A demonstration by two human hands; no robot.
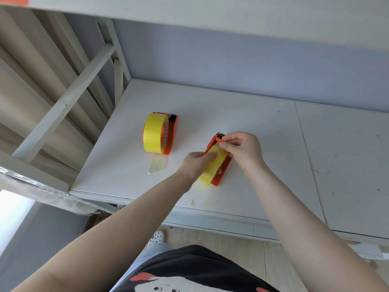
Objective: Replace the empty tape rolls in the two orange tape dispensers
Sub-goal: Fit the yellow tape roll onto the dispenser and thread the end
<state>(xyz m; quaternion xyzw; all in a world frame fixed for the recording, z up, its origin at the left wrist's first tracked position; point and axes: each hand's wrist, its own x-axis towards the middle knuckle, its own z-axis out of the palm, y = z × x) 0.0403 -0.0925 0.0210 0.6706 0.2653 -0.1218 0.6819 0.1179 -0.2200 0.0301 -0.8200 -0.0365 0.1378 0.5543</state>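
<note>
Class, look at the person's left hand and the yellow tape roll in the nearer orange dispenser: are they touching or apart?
Touching. The head view shows the left hand lying flat on the yellow tape roll, its fingers overlapping the roll's yellow band with no gap.

The desk (242,114) is white, marked with small grey scuffs. Towards its left end stands an orange tape dispenser (172,133) carrying a bright yellow tape roll (153,134) whose core shows a white and red-brown zigzag print. Just right of that dispenser, a second orange dispenser (222,172) bears a paler yellow roll (211,168) and has a black toothed blade at its far end. Behind the desk the wall (242,60) is pale lilac-blue. The shirt (195,268) below is black with a white and red cartoon print.
</note>
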